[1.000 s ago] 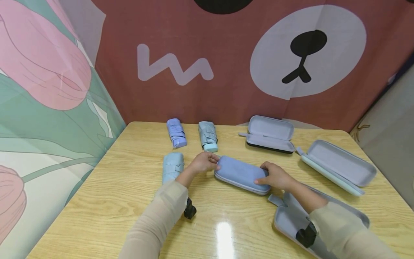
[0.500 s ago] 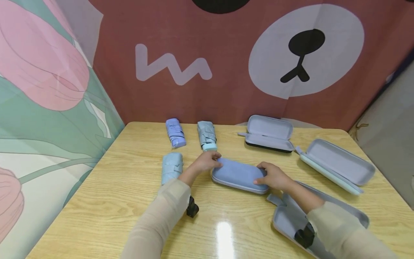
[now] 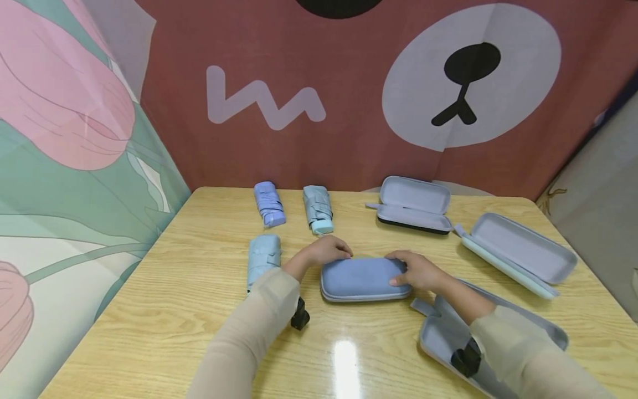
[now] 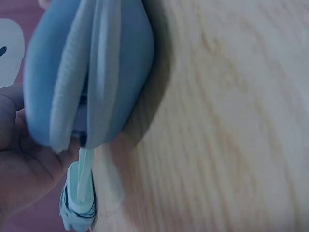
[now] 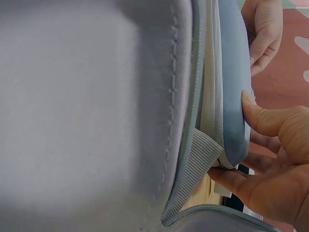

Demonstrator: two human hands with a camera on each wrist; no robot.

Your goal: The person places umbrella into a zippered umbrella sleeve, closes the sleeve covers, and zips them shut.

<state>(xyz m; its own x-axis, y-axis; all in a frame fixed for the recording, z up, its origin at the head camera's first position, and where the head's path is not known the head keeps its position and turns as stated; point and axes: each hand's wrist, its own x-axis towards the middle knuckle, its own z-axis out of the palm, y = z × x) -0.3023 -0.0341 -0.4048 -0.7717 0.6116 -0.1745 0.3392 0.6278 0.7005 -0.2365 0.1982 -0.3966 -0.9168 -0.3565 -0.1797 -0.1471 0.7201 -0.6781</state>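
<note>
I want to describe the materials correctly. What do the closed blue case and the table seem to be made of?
The closed blue case looks like a stiff shell covered in matte woven fabric: a fine weave shows at its edge in the left wrist view, with a paler zip band along the seam. The table looks like light wood or wood-look laminate with a glossy finish: grain lines and a bright lamp reflection.

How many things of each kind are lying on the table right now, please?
Folded umbrellas: 3 (purple-blue, grey-blue, light blue)
Closed blue case, held at both ends: 1
Open cases: 3 (black-edged, far right, near right)
Total: 7
</note>
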